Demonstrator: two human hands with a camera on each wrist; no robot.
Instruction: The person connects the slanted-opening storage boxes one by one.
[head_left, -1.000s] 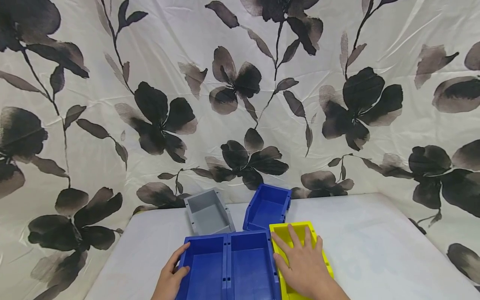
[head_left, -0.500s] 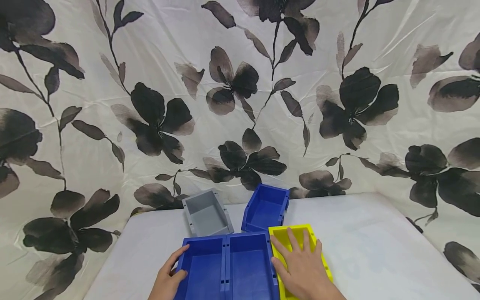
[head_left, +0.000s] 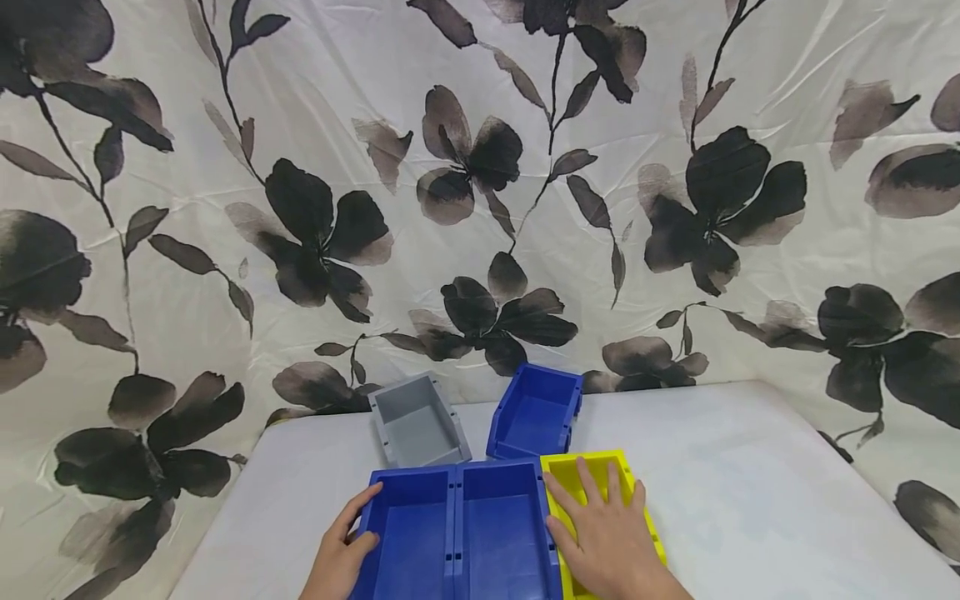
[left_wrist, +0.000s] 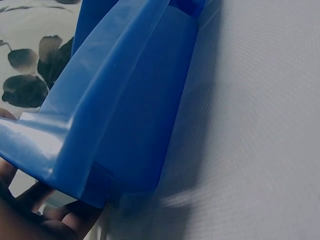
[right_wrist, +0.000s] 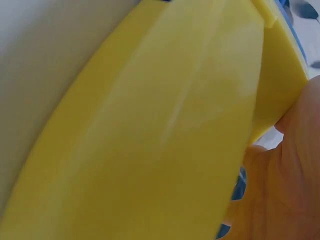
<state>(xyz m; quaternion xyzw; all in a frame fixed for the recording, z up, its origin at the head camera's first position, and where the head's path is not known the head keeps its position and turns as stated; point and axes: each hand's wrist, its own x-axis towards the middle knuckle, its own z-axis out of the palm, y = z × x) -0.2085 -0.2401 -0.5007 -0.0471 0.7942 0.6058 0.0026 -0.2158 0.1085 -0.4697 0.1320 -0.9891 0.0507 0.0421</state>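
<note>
Two blue storage bins stand side by side at the near edge of the head view, a left blue bin (head_left: 412,533) and a right blue bin (head_left: 504,533). My left hand (head_left: 337,550) grips the left bin's outer wall, index finger along the rim and thumb bent against it. In the left wrist view, fingers (left_wrist: 65,220) curl at the end of the blue bin (left_wrist: 135,115). A yellow bin (head_left: 592,457) adjoins the right blue bin. Across its top lies my right hand (head_left: 611,537), fingers spread and straight. The right wrist view shows the yellow bin's outer side (right_wrist: 150,125) beside the hand (right_wrist: 295,175).
Behind the row, a grey bin (head_left: 420,421) and another blue bin (head_left: 536,412) sit at an angle near the back of the white table (head_left: 750,475). A floral cloth (head_left: 480,233) hangs behind the table.
The yellow bin has slid slightly toward me under the right hand, so its far rim is now nearly level with the blue bins'. The left hand keeps its hold; the head view shifts slightly.
</note>
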